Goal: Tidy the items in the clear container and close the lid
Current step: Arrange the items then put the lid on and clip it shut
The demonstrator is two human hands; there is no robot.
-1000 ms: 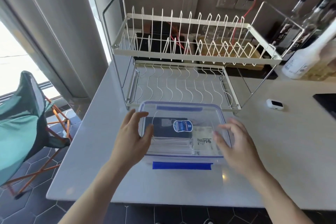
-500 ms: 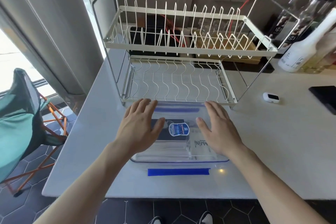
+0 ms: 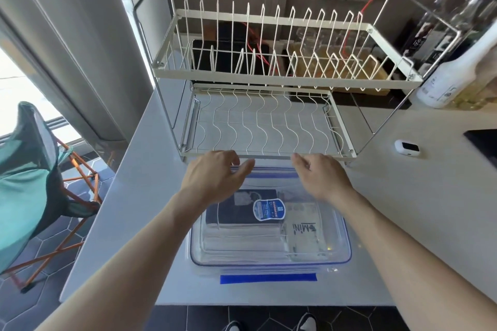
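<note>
Hands first: your left hand (image 3: 215, 177) and right hand (image 3: 321, 179) both sit at the far edge of the clear container (image 3: 270, 226), fingers curled down over that rim. Whether they actually pinch the far blue latch (image 3: 266, 173) or only rest on it can't be told — the fingertips are hidden behind the knuckles.

From your grip, the container runs back toward you, its long axis lying left to right on the counter (image 3: 403, 236), so each hand covers one half of the far side and neither is nearer than the other. The lid (image 3: 309, 258) lies flat on the box with the items (image 3: 242, 215) visible under it, below your wrists. The near blue latch (image 3: 268, 277) lies toward your body and appears flipped out, so that side probably needs snapping next. Just beyond your knuckles is the dish rack (image 3: 266, 154); its lower rail is very close.
</note>
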